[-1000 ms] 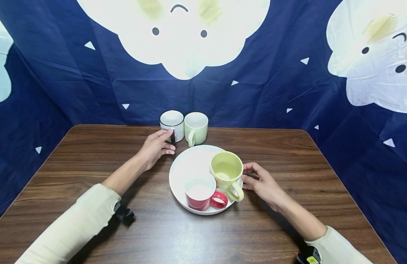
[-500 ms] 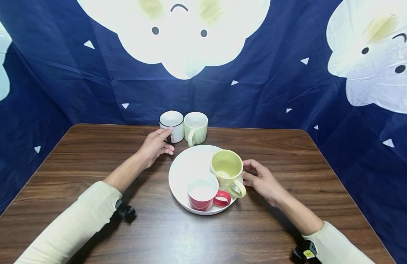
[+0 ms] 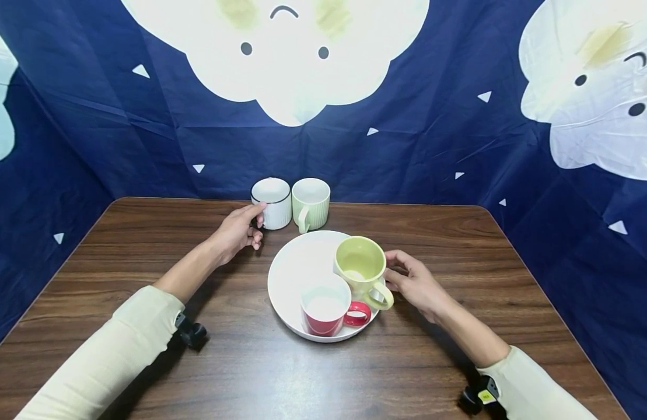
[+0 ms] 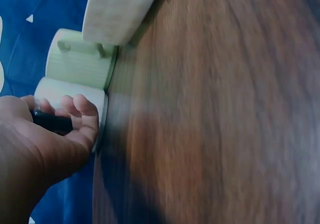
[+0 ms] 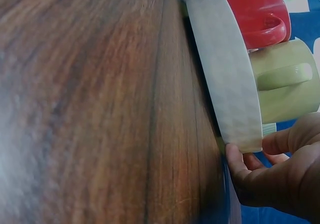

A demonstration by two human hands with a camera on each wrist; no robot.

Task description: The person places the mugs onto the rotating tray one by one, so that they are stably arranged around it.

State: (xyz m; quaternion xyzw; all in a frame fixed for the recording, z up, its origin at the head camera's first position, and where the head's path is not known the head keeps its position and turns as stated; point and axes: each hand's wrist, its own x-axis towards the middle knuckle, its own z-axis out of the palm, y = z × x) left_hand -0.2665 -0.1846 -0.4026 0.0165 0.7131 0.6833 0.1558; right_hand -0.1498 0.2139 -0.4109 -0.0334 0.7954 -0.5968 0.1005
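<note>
One white ribbed mug with a black rim and black handle stands near the far edge of the brown wood-grain table, a navy cloth backdrop close behind it. The left hand has its fingers loosely bent around that handle, as the left wrist view shows. Just right of this mug, with little or no gap, stands a pale green ribbed mug, its handle turned toward the round white plate and near the plate's far rim.

At the plate's right edge, the right hand pinches the raised wall, thumb and fingers drawn close together on it. Upright on the plate, a yellow-green mug sits by the right rim, and a red mug with a white inside sits by the near rim; both handles point rightward. White floor shows across the plate's left and far parts. Tabletop stretches broadly between the plate and the viewer, and runs on to either side beyond the arms; behind the plate, only a narrow strip separates it from the pale green ribbed mug.
</note>
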